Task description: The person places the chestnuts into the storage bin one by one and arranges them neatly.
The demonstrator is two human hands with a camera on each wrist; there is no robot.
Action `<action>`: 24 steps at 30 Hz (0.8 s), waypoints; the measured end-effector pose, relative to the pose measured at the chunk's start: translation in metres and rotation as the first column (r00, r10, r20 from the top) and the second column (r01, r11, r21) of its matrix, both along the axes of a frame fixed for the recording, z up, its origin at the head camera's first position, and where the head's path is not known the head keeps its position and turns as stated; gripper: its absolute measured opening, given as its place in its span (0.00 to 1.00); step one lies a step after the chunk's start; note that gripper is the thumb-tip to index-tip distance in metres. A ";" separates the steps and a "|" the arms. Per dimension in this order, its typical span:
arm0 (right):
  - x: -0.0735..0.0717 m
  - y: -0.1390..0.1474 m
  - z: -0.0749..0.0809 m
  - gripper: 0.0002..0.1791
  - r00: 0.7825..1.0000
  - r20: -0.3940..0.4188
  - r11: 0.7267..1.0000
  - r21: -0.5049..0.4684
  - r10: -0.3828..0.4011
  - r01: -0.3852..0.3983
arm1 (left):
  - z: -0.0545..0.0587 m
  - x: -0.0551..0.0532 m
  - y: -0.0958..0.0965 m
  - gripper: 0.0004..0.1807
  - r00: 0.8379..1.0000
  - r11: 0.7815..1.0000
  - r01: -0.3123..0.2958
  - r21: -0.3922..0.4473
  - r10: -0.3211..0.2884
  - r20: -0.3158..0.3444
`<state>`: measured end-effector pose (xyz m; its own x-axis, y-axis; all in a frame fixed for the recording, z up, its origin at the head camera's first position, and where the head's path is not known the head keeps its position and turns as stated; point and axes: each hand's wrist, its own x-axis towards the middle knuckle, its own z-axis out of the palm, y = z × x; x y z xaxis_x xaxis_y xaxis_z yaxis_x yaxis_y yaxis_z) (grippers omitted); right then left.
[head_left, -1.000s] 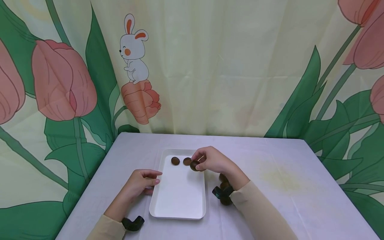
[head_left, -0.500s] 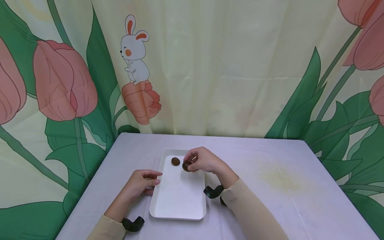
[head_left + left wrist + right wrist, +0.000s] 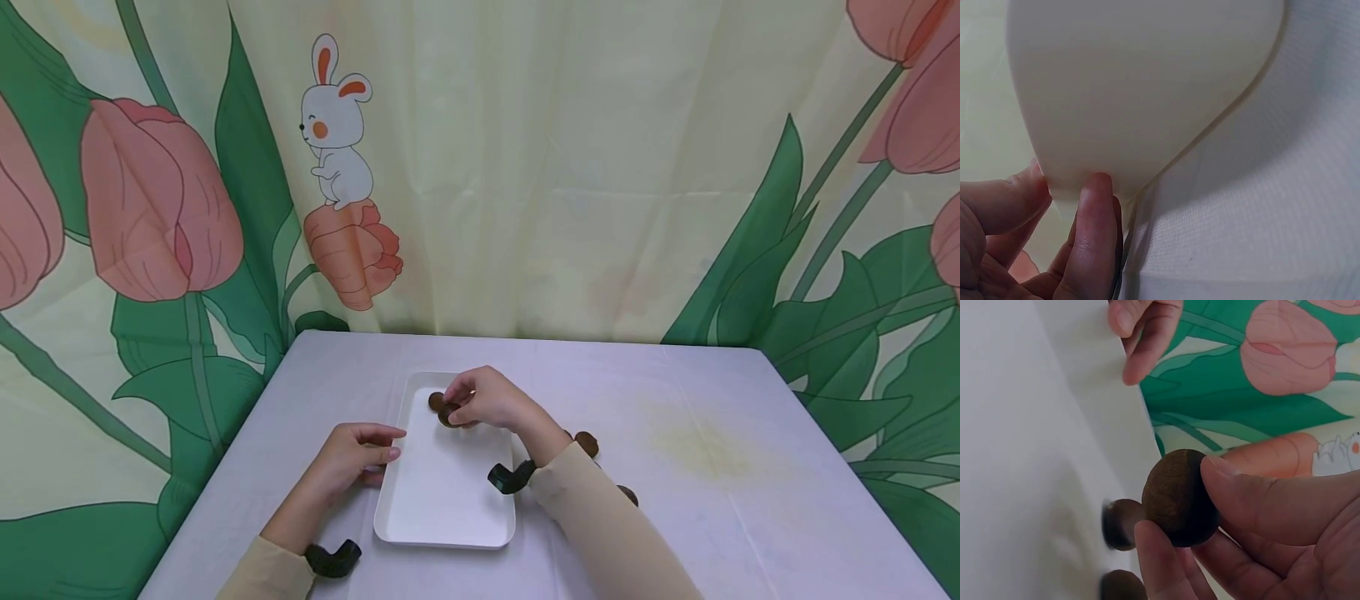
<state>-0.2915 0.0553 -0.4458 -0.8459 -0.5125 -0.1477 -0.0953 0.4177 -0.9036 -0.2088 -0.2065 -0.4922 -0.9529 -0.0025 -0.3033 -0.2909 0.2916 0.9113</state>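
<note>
Between thumb and fingers, my right hand (image 3: 491, 402) pinches a brown chestnut (image 3: 1175, 494) above the far part of the white tray (image 3: 450, 500). Its shell is dark and shiny, with a dull, rough brown patch. One chestnut (image 3: 435, 401) lies in the tray by the far left corner, just beyond the held one. The right wrist view shows a second chestnut (image 3: 1122, 587) in the tray, mostly hidden by my right hand in the head view. My left hand (image 3: 348, 454) holds the tray's left rim, the thumb on one side and a finger on the other.
Right of the tray, several loose chestnuts (image 3: 587, 443) lie on the white tablecloth (image 3: 697, 400), partly covered by my right forearm. A dark curved wrist mount (image 3: 512, 478) hangs over the tray's right edge. A printed curtain (image 3: 525, 167) stands behind the table.
My right hand has moved left across the tray with the chestnut, toward the chestnut at the far left. More loose chestnuts show right of the forearm. My left hand stays on the rim.
</note>
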 end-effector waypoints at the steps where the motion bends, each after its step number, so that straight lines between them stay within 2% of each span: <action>1: 0.000 -0.002 -0.002 0.13 1.000 0.005 1.000 0.002 -0.011 0.011 | 0.000 0.000 0.000 0.17 1.000 1.000 -0.002 0.001 0.002 0.002; 5: -0.001 -0.010 -0.007 0.13 0.999 0.010 0.999 0.011 -0.046 0.046 | 0.000 0.000 0.000 0.17 1.000 1.000 -0.001 0.000 0.001 0.002; 9: -0.001 -0.018 -0.009 0.13 0.999 -0.006 0.999 0.021 -0.049 0.049 | 0.000 0.001 -0.001 0.17 1.000 1.000 0.000 -0.001 0.000 -0.001; 16: -0.002 -0.026 -0.016 0.14 0.985 -0.169 0.984 0.165 -0.035 0.063 | -0.001 -0.001 -0.001 0.18 1.000 1.000 0.007 0.004 -0.007 -0.003; 24: 0.000 -0.030 -0.021 0.14 0.976 -0.214 0.978 0.192 -0.038 0.080 | -0.002 -0.001 -0.001 0.17 1.000 1.000 0.000 0.002 0.000 -0.002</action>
